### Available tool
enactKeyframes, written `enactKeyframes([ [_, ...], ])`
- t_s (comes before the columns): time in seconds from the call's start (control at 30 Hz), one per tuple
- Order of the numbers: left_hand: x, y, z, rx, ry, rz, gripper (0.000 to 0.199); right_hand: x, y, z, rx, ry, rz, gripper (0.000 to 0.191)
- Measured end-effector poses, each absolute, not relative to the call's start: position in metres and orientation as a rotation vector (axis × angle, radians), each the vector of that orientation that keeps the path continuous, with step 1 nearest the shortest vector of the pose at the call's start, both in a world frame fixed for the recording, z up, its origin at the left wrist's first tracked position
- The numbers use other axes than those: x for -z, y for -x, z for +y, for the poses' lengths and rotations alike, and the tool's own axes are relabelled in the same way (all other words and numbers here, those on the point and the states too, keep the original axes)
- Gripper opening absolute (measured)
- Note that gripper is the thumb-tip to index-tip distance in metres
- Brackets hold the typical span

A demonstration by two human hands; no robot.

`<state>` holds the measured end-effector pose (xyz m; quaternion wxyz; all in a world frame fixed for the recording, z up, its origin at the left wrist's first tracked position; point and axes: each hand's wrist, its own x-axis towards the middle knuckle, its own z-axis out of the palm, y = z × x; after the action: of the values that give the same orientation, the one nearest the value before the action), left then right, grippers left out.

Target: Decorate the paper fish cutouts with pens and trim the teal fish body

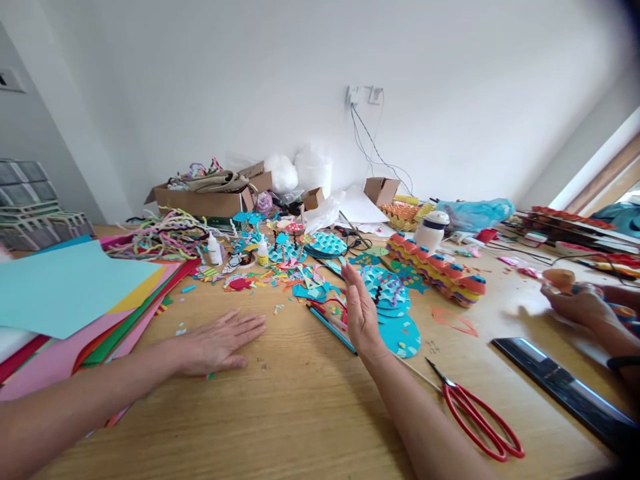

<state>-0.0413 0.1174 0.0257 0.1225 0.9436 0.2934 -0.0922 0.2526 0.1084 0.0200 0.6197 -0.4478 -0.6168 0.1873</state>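
My left hand lies palm down on the wooden table, fingers spread, holding nothing. Raised on its edge, my right hand has its fingers stretched upward and nothing in it. It is beside blue pens and blue paper discs with scraps on them. Red-handled scissors lie to the right of my right forearm. Colored paper sheets are stacked at the left, beyond my left forearm. Small paper cutouts and two glue bottles are beyond my hands.
At the right, another person's hands hold orange cup-shaped pieces near a black ruler-like bar. Painted egg cartons and a white jar stand mid-right. A cardboard box and pipe cleaners are at the back left.
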Motion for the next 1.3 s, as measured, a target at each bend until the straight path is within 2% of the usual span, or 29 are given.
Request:
enactKeyframes([
  [0.37, -0.022, -0.016, 0.178, 0.121, -2.756, 1.034, 0.062, -0.019, -0.255, 0.109, -0.520, 1.070, -1.372, 0.054],
  [0.5, -0.026, -0.013, 0.169, 0.069, -2.774, 1.013, 0.064, -0.020, -0.258, 0.109, -0.508, 1.044, -1.369, 0.052],
  [0.73, -0.023, -0.010, 0.142, 0.230, -2.772, 0.840, 0.066, -0.026, -0.249, 0.100, -0.490, 1.019, -1.434, 0.052],
  [1.03, -0.015, -0.018, 0.185, 0.063, -2.812, 1.034, 0.063, -0.024, -0.249, 0.101, -0.480, 1.023, -1.497, 0.050],
  [1.3, -0.012, -0.025, 0.163, -0.021, -2.899, 0.884, 0.053, -0.024, -0.244, 0.098, -0.532, 1.011, -1.499, 0.050],
])
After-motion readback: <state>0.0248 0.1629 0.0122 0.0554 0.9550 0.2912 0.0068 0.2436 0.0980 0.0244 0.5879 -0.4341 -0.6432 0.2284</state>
